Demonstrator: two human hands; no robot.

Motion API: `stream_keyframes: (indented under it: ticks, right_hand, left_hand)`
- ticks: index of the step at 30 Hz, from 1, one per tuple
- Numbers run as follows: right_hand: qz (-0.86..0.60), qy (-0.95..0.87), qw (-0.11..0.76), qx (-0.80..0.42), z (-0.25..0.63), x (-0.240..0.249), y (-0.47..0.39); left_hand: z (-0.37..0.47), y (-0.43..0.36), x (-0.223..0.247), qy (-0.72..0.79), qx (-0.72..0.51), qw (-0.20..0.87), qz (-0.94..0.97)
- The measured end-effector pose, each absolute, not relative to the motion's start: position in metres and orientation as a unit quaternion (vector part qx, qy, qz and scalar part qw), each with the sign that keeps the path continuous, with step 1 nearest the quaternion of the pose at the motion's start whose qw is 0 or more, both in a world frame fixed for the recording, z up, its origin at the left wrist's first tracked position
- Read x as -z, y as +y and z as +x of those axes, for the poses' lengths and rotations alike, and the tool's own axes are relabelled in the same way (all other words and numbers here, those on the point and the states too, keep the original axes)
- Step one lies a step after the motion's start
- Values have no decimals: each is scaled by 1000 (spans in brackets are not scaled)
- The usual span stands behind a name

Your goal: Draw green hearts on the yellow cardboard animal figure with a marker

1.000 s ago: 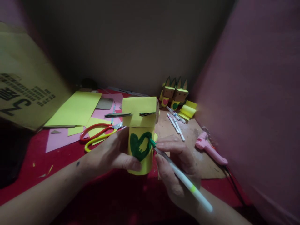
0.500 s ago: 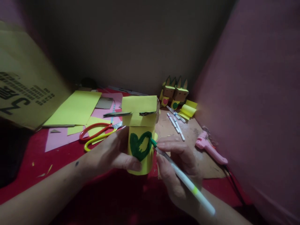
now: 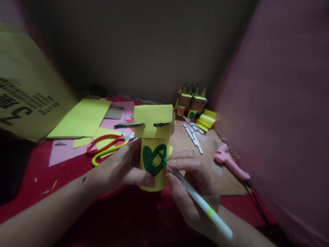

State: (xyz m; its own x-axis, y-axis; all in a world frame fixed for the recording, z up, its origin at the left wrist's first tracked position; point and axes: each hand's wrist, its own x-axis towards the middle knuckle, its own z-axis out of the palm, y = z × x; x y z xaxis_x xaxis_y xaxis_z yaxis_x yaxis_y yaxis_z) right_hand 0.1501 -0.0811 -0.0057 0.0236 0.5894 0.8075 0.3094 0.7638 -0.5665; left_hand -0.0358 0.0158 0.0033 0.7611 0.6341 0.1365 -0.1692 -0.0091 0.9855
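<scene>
Since half a second ago, the green marker (image 3: 197, 200) tip slid left into the green heart (image 3: 154, 160). Right hand (image 3: 194, 190) fingers were clamped on it. Left hand (image 3: 123, 168) fingers gripped the yellow paper figure (image 3: 153, 137) (upright, near centre), with scissors (image 3: 108, 148) just left.

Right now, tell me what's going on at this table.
A person is colouring a green heart on a yellow paper figure. The left hand steadies the figure upright, while the right hand holds a green marker with its tip on the heart's right side. The heart is only partly filled. Scissors, yellow paper sheets, two finished figures and a pink glue gun lie around.
</scene>
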Motion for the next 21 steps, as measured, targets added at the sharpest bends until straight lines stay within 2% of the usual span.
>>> stream_keyframes:
  ticks: [7, 21]
  right_hand:
    - [-336, -659, 663, -113, 149, 4, -83]
    - [-345, -649, 668, -114, 145, 4, -85]
  left_hand:
    - [-35, 16, -3, 150, -301, 691, 640]
    - [-38, 18, 1, 181, -281, 676, 657]
